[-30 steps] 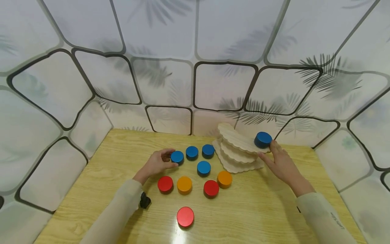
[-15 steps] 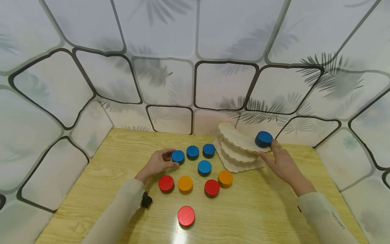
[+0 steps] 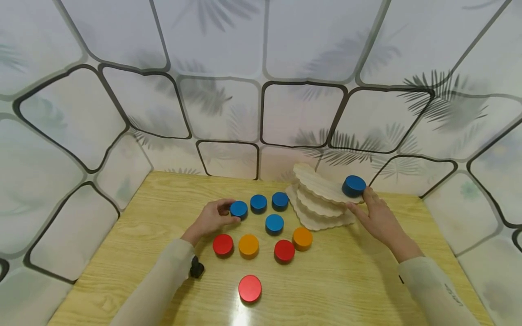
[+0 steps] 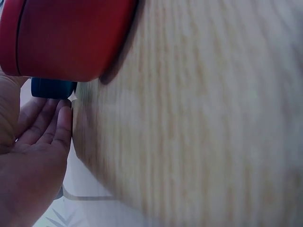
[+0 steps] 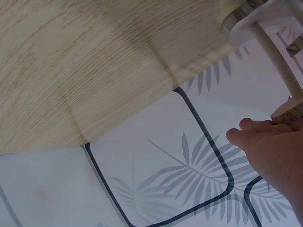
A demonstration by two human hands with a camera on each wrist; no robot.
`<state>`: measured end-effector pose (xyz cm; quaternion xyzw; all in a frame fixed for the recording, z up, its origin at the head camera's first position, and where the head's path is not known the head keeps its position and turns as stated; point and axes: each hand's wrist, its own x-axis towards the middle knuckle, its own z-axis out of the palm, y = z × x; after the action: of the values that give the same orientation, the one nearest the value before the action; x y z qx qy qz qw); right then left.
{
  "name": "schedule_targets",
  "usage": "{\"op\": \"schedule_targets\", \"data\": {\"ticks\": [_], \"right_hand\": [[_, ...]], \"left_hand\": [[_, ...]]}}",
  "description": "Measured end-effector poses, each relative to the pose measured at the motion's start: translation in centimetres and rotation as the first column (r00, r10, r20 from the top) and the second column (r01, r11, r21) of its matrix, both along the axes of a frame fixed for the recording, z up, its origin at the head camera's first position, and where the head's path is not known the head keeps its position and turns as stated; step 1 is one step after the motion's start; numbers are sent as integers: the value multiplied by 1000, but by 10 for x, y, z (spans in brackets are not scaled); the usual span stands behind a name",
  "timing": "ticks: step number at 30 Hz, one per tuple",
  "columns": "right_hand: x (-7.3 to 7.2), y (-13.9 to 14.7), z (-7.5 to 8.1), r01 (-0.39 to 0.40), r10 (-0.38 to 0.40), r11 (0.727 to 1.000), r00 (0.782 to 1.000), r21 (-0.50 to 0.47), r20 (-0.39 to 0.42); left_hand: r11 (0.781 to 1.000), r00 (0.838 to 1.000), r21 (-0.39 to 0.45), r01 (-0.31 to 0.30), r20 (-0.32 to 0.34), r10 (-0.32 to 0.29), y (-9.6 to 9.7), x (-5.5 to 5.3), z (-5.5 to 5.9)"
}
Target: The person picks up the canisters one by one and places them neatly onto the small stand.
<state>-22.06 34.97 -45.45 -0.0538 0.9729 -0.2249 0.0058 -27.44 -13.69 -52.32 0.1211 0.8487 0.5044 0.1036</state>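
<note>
— Where are our hands?

— Our left hand curls thumb and fingers round the left blue disc, on the table. Our right hand touches the edge of the top tier of the wooden stand, just beside the upper blue disc; whether it grips there, we can't tell.

— How would both discs handle?

— Light and stiff, we'd judge, maybe slippery given that smooth finish, so we'd pinch the sides. The left one sits between our thumb and fingertips.

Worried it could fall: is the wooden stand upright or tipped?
Upright: the stand rests its lowest tier on the table, others stacked above.
</note>
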Motion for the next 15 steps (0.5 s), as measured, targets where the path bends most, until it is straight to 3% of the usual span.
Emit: {"op": "schedule_targets", "data": {"ticks": [10,15], "right_hand": [[0,0,-1,-9,9,1000,1000,-1,-18],[1,0,0,-8,8,1000,1000,-2,-13]], "left_hand": [[999,1000,30,-14,-8,14,-1,-3,5],[997,999,66,-37,-10,37,-1,-8,18]]}}
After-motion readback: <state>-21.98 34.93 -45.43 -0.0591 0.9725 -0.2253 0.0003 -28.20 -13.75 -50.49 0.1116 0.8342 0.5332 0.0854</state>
